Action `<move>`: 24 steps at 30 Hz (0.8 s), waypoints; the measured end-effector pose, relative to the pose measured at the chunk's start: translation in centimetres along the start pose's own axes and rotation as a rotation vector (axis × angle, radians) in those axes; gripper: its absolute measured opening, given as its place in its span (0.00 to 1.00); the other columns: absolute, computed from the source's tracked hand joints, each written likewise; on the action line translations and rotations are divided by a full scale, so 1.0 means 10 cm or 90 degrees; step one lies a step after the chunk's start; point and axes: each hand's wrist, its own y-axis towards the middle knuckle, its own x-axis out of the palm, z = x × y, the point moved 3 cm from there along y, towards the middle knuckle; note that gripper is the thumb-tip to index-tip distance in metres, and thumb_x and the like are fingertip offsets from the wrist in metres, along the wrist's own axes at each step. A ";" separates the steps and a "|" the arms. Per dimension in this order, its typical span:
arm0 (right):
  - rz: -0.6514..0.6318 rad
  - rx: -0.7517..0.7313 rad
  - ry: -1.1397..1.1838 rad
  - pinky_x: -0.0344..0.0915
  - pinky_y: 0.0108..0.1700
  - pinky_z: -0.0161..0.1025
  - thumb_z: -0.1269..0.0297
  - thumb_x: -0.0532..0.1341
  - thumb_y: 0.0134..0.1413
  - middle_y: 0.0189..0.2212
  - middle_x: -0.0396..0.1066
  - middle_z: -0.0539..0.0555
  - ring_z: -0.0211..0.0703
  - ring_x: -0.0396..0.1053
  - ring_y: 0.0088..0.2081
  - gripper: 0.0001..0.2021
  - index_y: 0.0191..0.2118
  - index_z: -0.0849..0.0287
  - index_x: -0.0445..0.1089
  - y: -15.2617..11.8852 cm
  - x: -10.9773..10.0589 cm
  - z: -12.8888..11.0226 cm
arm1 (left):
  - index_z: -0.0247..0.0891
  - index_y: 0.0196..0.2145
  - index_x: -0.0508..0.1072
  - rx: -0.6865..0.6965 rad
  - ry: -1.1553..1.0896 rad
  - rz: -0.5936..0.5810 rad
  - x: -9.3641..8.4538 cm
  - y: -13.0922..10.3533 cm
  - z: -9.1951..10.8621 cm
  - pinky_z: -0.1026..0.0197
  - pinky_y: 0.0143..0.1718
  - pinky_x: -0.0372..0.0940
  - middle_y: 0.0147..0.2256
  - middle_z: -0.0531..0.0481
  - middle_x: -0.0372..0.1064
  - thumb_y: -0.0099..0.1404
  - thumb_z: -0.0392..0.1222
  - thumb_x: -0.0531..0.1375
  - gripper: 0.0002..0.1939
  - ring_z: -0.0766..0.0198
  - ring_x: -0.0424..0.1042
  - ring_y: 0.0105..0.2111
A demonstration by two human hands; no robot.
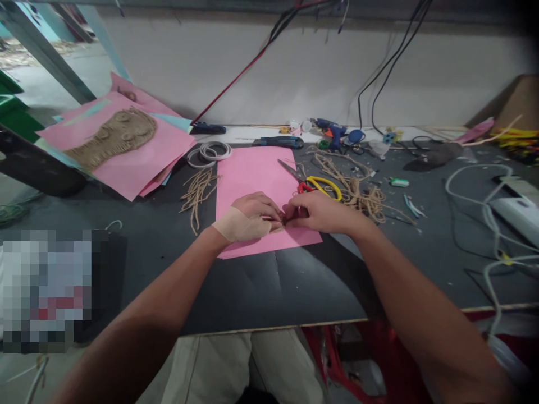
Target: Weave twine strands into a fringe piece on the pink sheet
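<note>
Near side first: light trousers (236, 365) below the front edge of the dark table (269, 292).

Pink sheet (252, 174) lies flat just past that edge, smooth and matte, with a second edge peeking out at its lower left. Small brown piece (283, 219) is on its lower right part, mostly hidden by fingers; can't make out its shape.

My left hand (244, 217), tan covering across its back, is flat and low on the sheet, fingertips at the piece. Can't tell if they grip or only press. My right hand (309, 212) is in a narrow pinch on the piece, fingertips almost meeting the left ones.

Scissors (291, 170), yellow and red at the handles, sit just beyond my right hand, tips over the sheet. Loose twine strands (197, 193) left of the sheet, tangled twine pile (366, 199) right.

Farther: white rings (214, 150) by the sheet's upper left corner, stacked colored sheets (138, 163) at left with a brown textured shape (126, 134) on top, blue-black cutter (278, 141) at the sheet's far edge, blue glue gun (336, 133) near the pale wall (252, 84).

Pixelated patch (46, 292) at near left: unreadable.
</note>
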 end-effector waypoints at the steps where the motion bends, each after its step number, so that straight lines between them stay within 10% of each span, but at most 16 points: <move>1: -0.001 0.008 0.007 0.63 0.37 0.39 0.63 0.67 0.54 0.33 0.77 0.52 0.43 0.72 0.35 0.05 0.36 0.57 0.75 0.00 0.00 0.01 | 0.41 0.33 0.82 -0.005 -0.010 -0.006 -0.02 0.00 -0.02 0.52 0.47 0.70 0.39 0.47 0.81 0.63 0.42 0.65 0.06 0.58 0.75 0.42; 11: 0.043 0.020 0.013 0.61 0.34 0.39 0.59 0.71 0.51 0.31 0.74 0.52 0.41 0.69 0.32 0.10 0.35 0.58 0.73 -0.01 -0.04 0.03 | 0.41 0.28 0.82 -0.135 -0.067 -0.061 -0.36 -0.10 -0.26 0.55 0.46 0.70 0.39 0.47 0.80 0.57 0.41 0.69 0.02 0.59 0.76 0.42; 24: 0.062 -0.298 -0.042 0.67 0.58 0.47 0.60 0.61 0.66 0.54 0.75 0.58 0.48 0.71 0.55 0.14 0.53 0.58 0.75 0.07 0.36 -0.36 | 0.42 0.26 0.82 -0.182 -0.045 -0.147 -0.53 -0.16 -0.28 0.59 0.55 0.64 0.41 0.50 0.78 0.52 0.42 0.72 0.04 0.61 0.74 0.46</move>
